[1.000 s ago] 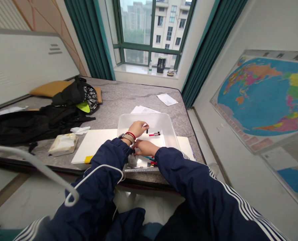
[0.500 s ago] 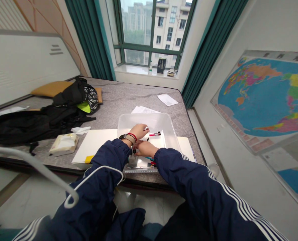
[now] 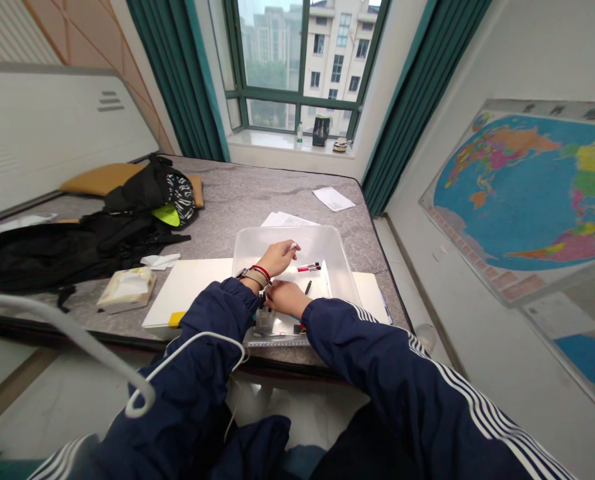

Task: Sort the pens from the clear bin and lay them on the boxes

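Note:
A clear plastic box (image 3: 345, 257) sits in front of me, and both hands are inside its outline. My left hand (image 3: 276, 259), with a watch and bracelets at the wrist, is curled closed around a small whitish thing (image 3: 294, 247) too small to name. Crossing under that wrist, my right hand (image 3: 288, 297) has its fingers bent together; their tips are mostly hidden. Just beyond the right hand lies a black pen (image 3: 308, 287). Red and black pens (image 3: 309, 267) rest farther back in the box. Near its front wall stands a small clear container (image 3: 265, 323).
The box stands on a grey mattress (image 3: 257, 183) among white boards (image 3: 197, 283) and paper sheets (image 3: 333, 199). A tissue pack (image 3: 126, 290) and black backpack (image 3: 77, 243) lie left. A white cable (image 3: 77, 331) loops by my left arm.
My left hand has risen slightly, and the whitish thing shows more clearly at its fingertips. My right hand has shifted slightly left; the black pen now shows beyond it.

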The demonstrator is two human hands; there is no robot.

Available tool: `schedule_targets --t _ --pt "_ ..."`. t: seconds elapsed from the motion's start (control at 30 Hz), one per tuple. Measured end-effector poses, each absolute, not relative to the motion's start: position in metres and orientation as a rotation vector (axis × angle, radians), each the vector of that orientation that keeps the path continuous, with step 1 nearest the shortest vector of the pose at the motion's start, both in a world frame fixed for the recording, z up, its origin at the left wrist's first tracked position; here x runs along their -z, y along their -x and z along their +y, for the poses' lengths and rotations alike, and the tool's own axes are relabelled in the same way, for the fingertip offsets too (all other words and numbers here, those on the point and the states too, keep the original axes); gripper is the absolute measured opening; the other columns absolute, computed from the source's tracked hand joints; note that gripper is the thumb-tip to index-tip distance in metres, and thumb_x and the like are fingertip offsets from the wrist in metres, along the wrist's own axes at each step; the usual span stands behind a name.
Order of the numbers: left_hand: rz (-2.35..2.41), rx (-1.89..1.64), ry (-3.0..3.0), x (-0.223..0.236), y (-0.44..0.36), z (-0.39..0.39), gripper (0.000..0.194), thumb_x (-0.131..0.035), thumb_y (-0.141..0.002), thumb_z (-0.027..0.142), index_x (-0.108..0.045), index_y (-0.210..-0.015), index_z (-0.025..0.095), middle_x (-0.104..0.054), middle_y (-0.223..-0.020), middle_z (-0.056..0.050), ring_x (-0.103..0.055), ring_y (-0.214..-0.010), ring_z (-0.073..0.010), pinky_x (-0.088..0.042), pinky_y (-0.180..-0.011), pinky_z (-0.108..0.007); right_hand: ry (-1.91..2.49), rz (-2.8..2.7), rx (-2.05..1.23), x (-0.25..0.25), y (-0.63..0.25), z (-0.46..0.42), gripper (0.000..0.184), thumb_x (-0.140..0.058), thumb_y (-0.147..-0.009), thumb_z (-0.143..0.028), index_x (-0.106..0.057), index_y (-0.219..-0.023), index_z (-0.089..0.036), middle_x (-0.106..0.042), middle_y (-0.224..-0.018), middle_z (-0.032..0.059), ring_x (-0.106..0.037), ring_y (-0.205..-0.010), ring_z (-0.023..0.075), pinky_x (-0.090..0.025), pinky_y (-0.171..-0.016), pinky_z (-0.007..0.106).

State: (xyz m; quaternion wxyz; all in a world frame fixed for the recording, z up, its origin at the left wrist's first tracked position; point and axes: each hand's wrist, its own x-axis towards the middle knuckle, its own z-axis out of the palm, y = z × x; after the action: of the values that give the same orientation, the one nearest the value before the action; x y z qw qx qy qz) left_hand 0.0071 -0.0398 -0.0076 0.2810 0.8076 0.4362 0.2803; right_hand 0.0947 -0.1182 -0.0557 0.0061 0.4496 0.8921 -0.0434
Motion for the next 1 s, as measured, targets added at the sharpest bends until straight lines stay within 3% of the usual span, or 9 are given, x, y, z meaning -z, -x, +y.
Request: schedule_targets --t 0.3,0.67,0.8,1.0 --pt "1.206 -0.689 -2.238 0.009 -0.005 -0.036 0.03 -0.043 -0.092 0.027 -0.069 -0.103 0.016 -0.074 -0.084 -0.004 -0.065 -0.078 -0.0171 -0.046 -0.076 -0.027 -1.519 2.751 0.244 0.052 -0.09 -0.122 0.026 -0.056 -0.083 -0.022 -0.07 -0.103 -0.012 -0.072 -0.099 0.0157 -0.068 -0.093 0.0256 -0.051 -0.077 0.031" --pt "1.249 -0.642 -2.228 0.011 -0.003 -0.035 0.029 -0.045 -0.09 0.023 -0.069 -0.104 0.016 -0.075 -0.084 -0.004 -0.066 -0.08 -0.017 -0.048 -0.081 -0.026 -1.469 2.703 0.239 0.048 -0.091 -0.119 0.032 -0.063 -0.079 -0.03 -0.072 -0.102 -0.009 -0.072 -0.097 0.0199 -0.07 -0.092 0.0294 -0.053 -0.075 0.033" --pt "1.236 -0.641 -2.237 0.012 -0.003 -0.034 0.027 -0.046 -0.089 0.021 -0.069 -0.102 0.016 -0.075 -0.084 -0.003 -0.066 -0.081 -0.0168 -0.048 -0.082 -0.026 -1.478 2.71 0.236 0.05 -0.092 -0.118 0.03 -0.062 -0.081 -0.026 -0.071 -0.103 -0.007 -0.072 -0.097 0.0211 -0.069 -0.094 0.0287 -0.052 -0.077 0.032" --pt "1.341 -0.673 -2.262 0.018 0.001 -0.026 0.027 -0.047 -0.088 0.016 -0.07 -0.104 0.016 -0.075 -0.088 -0.005 -0.068 -0.087 -0.0181 -0.048 -0.085 -0.026 -1.552 2.712 0.463 0.038 -0.105 -0.104 0.019 -0.063 -0.076 -0.021 -0.073 -0.091 -0.015 -0.074 -0.09 0.0115 -0.069 -0.086 0.0233 -0.047 -0.072 0.027"
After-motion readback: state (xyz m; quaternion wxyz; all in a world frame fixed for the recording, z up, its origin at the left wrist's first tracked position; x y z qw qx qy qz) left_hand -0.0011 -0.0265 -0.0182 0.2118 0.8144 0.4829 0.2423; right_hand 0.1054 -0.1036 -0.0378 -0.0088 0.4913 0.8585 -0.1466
